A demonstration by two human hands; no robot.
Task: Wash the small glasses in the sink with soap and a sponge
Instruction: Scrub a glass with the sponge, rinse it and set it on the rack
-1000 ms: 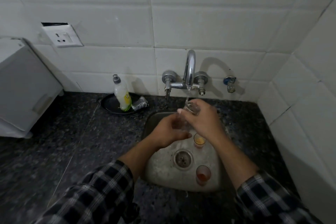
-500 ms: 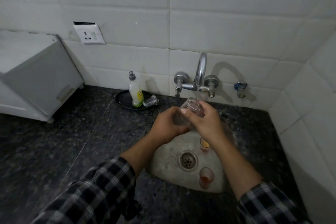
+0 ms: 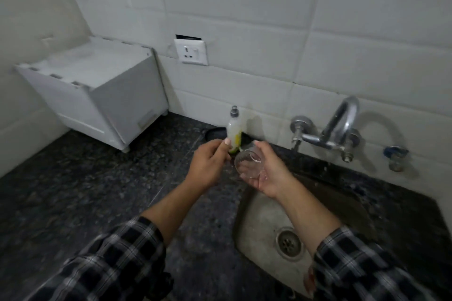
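My right hand (image 3: 271, 173) grips a small clear glass (image 3: 248, 164), tilted with its mouth toward the left, above the sink's left rim. My left hand (image 3: 208, 166) is beside it at the soap bottle (image 3: 234, 127). The thumb tip lies against the bottle's lower left side and the fingers are curled underneath; whether they hold anything is hidden. The bottle stands on a black plate (image 3: 215, 133) by the wall. In the steel sink (image 3: 259, 227), part of another glass with reddish residue (image 3: 308, 278) shows under my right sleeve. No sponge is visible.
The tap (image 3: 340, 124) sticks out of the tiled wall above the sink, with a blue valve (image 3: 395, 154) to its right. A white box (image 3: 102, 90) sits at the back left of the dark granite counter (image 3: 97, 190). A wall socket (image 3: 192, 52) is above the bottle.
Both hands moved left, away from under the tap toward the soap bottle, the right carrying the glass. My left hand let go of the glass. The view swung left.
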